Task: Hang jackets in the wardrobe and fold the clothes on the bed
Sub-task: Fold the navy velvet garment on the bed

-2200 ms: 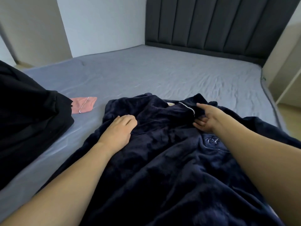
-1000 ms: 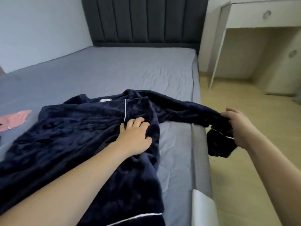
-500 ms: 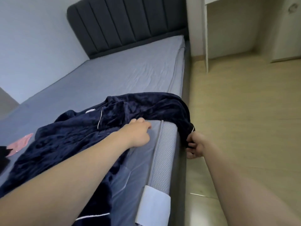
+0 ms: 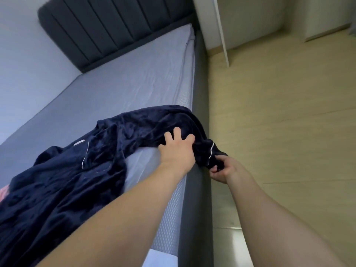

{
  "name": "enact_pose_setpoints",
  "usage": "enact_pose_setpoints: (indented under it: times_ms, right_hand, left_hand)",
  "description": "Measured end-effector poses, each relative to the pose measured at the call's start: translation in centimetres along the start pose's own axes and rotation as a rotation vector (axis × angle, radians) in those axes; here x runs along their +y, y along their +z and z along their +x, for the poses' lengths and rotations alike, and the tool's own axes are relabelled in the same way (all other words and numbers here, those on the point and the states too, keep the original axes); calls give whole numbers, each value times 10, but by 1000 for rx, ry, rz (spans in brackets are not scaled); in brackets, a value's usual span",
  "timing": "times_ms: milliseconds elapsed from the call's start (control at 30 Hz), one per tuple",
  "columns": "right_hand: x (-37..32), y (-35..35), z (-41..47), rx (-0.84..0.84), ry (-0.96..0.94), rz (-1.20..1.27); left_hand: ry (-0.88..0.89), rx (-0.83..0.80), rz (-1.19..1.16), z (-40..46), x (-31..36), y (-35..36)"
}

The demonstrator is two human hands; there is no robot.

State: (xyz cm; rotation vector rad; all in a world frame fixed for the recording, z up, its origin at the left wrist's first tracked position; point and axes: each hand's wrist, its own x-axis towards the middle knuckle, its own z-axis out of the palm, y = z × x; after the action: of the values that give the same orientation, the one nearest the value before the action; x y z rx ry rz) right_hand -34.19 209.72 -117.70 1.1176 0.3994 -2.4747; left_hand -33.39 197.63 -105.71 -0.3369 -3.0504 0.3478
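Since the earlier frame the left hand (image 4: pixel 176 149) had moved from the bare sheet onto the sleeve, and the cuff had come a little higher at the bed edge. The navy fleece top (image 4: pixel 63 182) lay spread on the bed (image 4: pixel 134 83), its body toward 8 o'clock and one sleeve (image 4: pixel 163 120) stretched toward 3 o'clock over the edge. The left hand pressed on this sleeve with straight, spread fingers, probably to keep the cloth from sliding. The right hand (image 4: pixel 221 168), at 4 o'clock from the left one, pinched the cuff (image 4: pixel 209 153) with curled fingers, likely to pull the sleeve flat for folding. A pink cloth (image 4: pixel 3 191) showed at the picture's 9 o'clock border. The grey sheet was lightly wrinkled; a dark padded headboard (image 4: pixel 115 29) stood at 12 o'clock, and pale wooden floor (image 4: pixel 279 122) filled the 3 o'clock side.
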Motion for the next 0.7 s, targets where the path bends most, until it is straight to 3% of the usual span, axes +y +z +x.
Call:
enact_pose_setpoints:
  times_ms: [100,233,367,433,600,700]
  right_hand:
    - [-24,15,-25,28,-118,12]
    - [-43,69,-98,-159,-428,95]
    - [-10,155,-167,-327,-763,-41]
    - [26,202,-190,-435,-884,-204]
    - [167,308,-220,-686,-1015,-918]
    - [242,332,-189,-711,-940,-1217]
  left_hand:
    - [-10,142,-238,4,-11,-8]
    - [13,339,-331,-9,-39,-33]
    - [-175,448,-549,-33,-89,-64]
    - [-357,471,-888,-40,-124,-84]
    - [-837,564,-2023,-56,-252,-104]
    - [-1083,523,-2227,-88,-344,-69]
